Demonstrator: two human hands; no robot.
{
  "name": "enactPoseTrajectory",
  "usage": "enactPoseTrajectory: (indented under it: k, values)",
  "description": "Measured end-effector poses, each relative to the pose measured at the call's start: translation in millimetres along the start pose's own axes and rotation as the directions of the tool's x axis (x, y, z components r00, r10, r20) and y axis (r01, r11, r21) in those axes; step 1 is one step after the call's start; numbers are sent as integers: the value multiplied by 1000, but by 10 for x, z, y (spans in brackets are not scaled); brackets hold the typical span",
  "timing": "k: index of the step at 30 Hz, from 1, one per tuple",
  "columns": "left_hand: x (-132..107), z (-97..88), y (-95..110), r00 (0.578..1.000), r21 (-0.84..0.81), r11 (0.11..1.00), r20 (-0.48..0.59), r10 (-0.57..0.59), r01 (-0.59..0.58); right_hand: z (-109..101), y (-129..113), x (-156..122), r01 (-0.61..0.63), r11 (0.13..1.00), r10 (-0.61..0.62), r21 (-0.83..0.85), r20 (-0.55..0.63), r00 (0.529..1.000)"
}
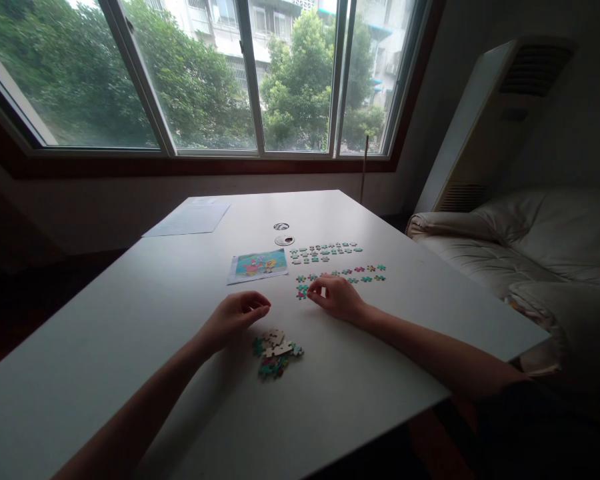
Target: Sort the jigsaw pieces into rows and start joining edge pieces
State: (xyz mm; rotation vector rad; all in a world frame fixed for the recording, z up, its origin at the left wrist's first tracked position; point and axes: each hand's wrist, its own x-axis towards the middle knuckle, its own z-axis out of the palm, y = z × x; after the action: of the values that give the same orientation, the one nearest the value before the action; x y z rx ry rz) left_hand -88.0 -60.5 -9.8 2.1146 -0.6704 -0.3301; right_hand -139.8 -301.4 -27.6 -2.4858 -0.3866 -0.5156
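My right hand (336, 297) is over the table with its thumb and forefinger pinched at a small jigsaw puzzle piece (301, 294), at the near left end of the laid-out rows. My left hand (241, 312) hovers to the left with its fingers curled in, and nothing shows between the tips. Just below it lies a loose pile of jigsaw pieces (275, 353), some with plain backs up, others green or red. Rows of separate pieces (325, 252) spread out beyond my right hand. A cartoon picture sheet (260, 265) lies to the left of the rows.
The white table (130, 333) runs toward a window (300, 80). Paper (190, 219) lies at its far left corner. Two round cable-hole covers (284, 241) sit behind the picture. A pale leather sofa (480, 247) and a tall air conditioner (495, 120) stand at the right.
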Motion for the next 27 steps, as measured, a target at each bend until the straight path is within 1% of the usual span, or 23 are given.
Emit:
enactPoseTrajectory:
  k: [5, 8, 11, 14, 17, 20, 23, 27]
  values:
    - [0, -11, -8, 999, 70, 997, 6, 35, -36, 45, 34, 17, -71, 996, 73, -51, 50, 996]
    - [-14, -10, 24, 999, 172, 984, 3, 46, -46, 45, 34, 14, -73, 995, 77, -67, 53, 996]
    - [-36, 9, 58, 996, 245, 966, 45, 71, -80, 48, 37, 6, -65, 996, 69, -58, 59, 996]
    - [-66, 32, 67, 984, 249, 956, 120, 128, -155, 54, 46, -10, -38, 998, 40, -48, 43, 998]
    - [-99, 42, 66, 957, 226, 941, 207, 205, -250, 57, 33, -35, -19, 998, 19, -55, 0, 1000]
    - [-128, 37, 78, 931, 215, 931, 283, 229, -295, 42, -22, -74, 5, 1000, -5, -29, -9, 1000]
    - [-144, 28, 100, 924, 224, 927, 310, 225, -301, 15, -91, -120, 47, 999, -47, -1, 19, 999]
    - [-153, 16, 138, 925, 240, 921, 301, 230, -307, -11, -133, -157, 85, 996, -85, 2, 38, 996]
